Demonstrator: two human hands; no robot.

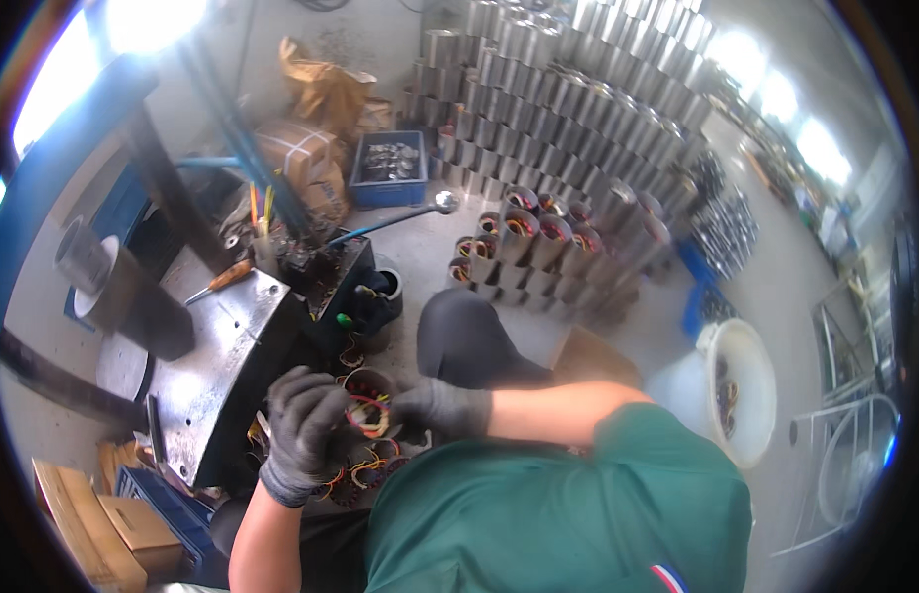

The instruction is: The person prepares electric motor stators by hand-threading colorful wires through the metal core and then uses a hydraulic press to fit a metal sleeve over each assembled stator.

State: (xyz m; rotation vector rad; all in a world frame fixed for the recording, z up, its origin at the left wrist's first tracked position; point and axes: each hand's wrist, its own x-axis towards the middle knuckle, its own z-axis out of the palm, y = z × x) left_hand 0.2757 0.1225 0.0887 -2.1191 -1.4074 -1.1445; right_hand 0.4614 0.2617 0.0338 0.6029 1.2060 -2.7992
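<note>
Between my two gloved hands, in front of my body, stands a motor stator (384, 377), a metal cylinder with coloured lead wires (368, 416) looping at its open end. My left hand (306, 425), in a dark grey glove, has its fingers curled together at the left of the rim, close to the wires; what they pinch is hidden. On the other side my right hand (435, 407), gloved alike, closes against the stator, its fingertips partly out of sight. More wound stators with yellow and red leads (365, 474) are below my hands.
Left is a steel press table (217, 361) with an orange-handled screwdriver (222, 281) and a large grey cylinder (143, 311). Ahead, wired cylinders (519, 227) stand before tall stacks of metal tubes (568, 99). A blue bin (388, 193) sits behind; a white tub (761, 395) is at right.
</note>
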